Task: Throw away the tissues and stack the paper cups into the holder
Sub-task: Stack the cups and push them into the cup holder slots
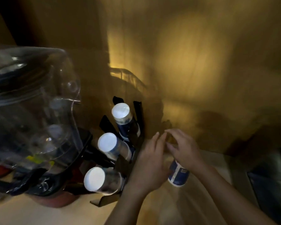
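A black cup holder (137, 117) stands left of centre with three slanted stacks of paper cups, their white bottoms facing me: a far stack (121, 112), a middle stack (107, 142) and a near stack (94, 179). One blue and white paper cup (178, 175) sits on the counter between my wrists, partly hidden under my right palm. My left hand (150, 164) is just left of that cup, next to the holder, fingers stretched and apart. My right hand (182, 146) hovers above the cup, fingers curled and spread around nothing. No tissue shows.
A large clear plastic container (32, 114) on a dark base fills the left side, close to the holder. A wire rack (128, 78) stands behind the holder against the wall. Dark objects sit at the right edge (269, 176). The light counter (44, 213) runs along the front.
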